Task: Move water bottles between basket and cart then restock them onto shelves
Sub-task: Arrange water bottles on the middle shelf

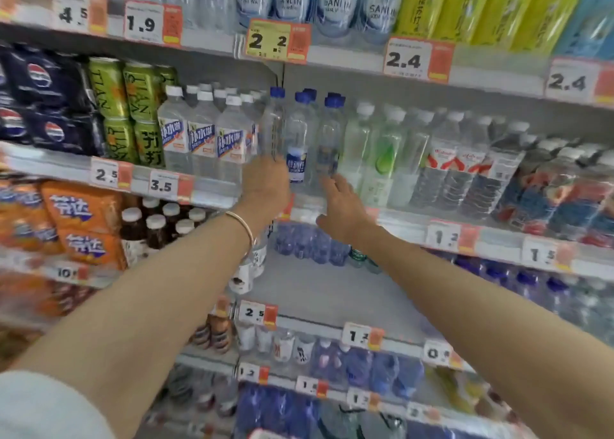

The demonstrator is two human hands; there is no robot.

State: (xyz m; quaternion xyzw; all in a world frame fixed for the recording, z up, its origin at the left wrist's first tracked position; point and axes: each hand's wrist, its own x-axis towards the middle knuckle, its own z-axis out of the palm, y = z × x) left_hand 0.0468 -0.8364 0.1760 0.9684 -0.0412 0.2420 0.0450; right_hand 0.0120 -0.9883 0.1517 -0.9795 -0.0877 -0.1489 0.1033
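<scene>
Where three blue-capped water bottles (300, 133) front the middle shelf (398, 220), we grip the leftmost bottle (273, 123) in our left hand (265, 182); our right hand (344, 206), fingers (327, 182) loosely spread and holding nothing, lies just beside the rightmost bottle (329, 139).

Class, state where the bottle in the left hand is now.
Head view, centre: the bottle stands at the shelf edge, white-capped bottles to its left, blue-capped bottles to its right.
</scene>
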